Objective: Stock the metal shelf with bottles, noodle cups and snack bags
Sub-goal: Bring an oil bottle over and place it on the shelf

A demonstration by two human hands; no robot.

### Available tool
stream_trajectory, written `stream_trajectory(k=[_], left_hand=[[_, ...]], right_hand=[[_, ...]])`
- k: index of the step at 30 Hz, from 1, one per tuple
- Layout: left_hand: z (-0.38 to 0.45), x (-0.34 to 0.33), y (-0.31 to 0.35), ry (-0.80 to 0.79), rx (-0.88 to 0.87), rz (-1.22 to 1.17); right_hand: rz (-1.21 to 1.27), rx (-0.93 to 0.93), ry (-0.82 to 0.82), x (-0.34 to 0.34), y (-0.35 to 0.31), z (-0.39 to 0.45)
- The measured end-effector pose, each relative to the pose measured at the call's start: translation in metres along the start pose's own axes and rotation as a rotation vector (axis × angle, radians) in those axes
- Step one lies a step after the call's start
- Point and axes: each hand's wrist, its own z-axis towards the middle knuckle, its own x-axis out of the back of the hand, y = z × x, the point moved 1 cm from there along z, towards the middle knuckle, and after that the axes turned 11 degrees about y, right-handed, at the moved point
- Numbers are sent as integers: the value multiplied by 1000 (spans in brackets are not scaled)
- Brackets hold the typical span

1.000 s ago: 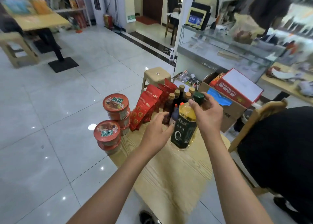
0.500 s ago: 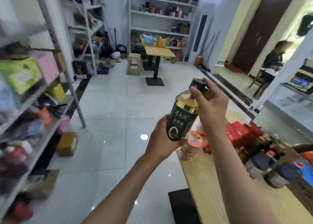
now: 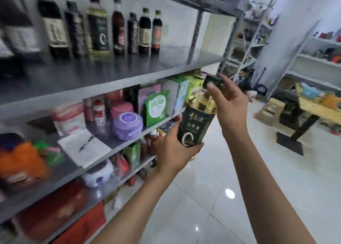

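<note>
Head view: both hands' fingers point(image 3: 212, 86) closed round oil bottle point(image 3: 196, 125).

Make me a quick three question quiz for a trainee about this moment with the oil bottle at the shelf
1. True or false: the oil bottle already stands on the metal shelf.
2. Which hand grips the bottle's dark cap? A) left hand B) right hand C) neither
3. Fill in: the matching green-label bottle stands on the ____ shelf board in view.

Key: 1 false, both hands hold it in front of the shelf. 2 B, the right hand; the left hand cups the base. 3 top.
</note>
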Motion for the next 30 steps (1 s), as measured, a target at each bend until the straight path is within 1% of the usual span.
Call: stream_trajectory(k=[2,4,7,9,12,13,18,21,25,28,30], left_hand=[[20,31,-10,116,-11,43],[39,62,-15,219,-5,67],[66,102,-26,372,26,131],[82,120,-25,441,43,155],[109,142,-24,577,54,181],[117,149,-22,622,52,202],[157,170,-10,849,30,249],[181,179,-6,957,27,290],[219,190,-12,1073,21,357],[243,194,-25,1136,79,418],[255,196,-33,1158,93,448]], right_hand=[[47,-37,-62,-43,3,4],[38,-85,-126,-86,5,5],[66,-215,-208,-144,17,10],[124,-301,-283,-177,27,18],[117,-414,-554,-228,36,24],[94,-416,-627,-244,39,25],[101,-362,-841,-314,48,35],[109,-292,-924,-346,53,43],[99,-308,-1016,-383,67,46],[114,-392,-1031,-406,79,47],[98,-416,-1033,-420,87,49]])
